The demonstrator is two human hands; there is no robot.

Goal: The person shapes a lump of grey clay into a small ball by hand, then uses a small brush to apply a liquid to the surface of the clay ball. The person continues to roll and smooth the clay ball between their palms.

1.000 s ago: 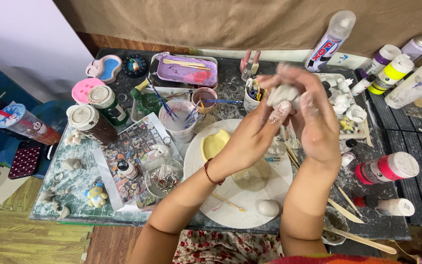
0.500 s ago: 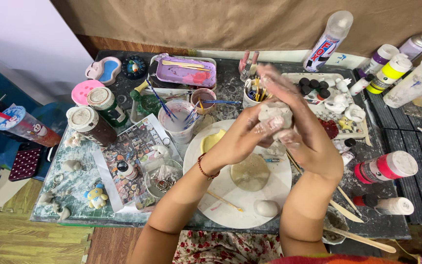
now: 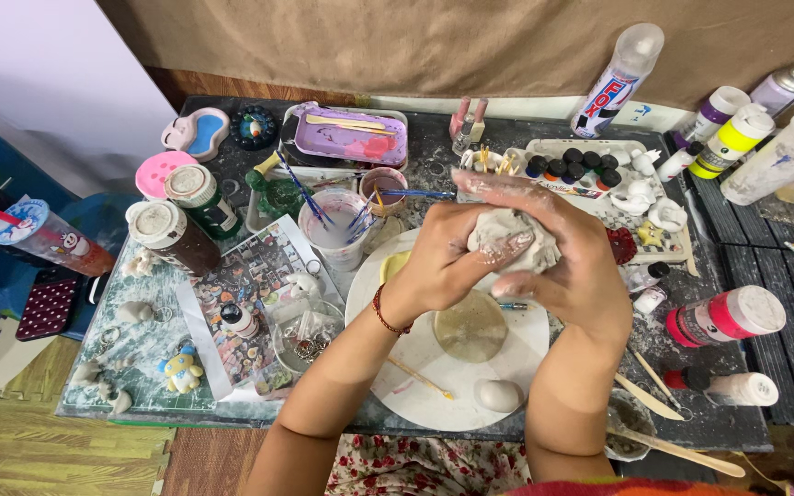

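Kneading step | clay lump (image 3: 512, 243) squeezed between left hand (image 3: 434, 262) and right hand (image 3: 567, 266), both closed on it, above white round board (image 3: 526, 367) | next: likely even pressing; clay ball (image 3: 498, 395) at 6 o'clock

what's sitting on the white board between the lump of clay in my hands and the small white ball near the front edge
In the head view, a flattened tan clay disc lies on the white board between the clay lump and the small white ball.
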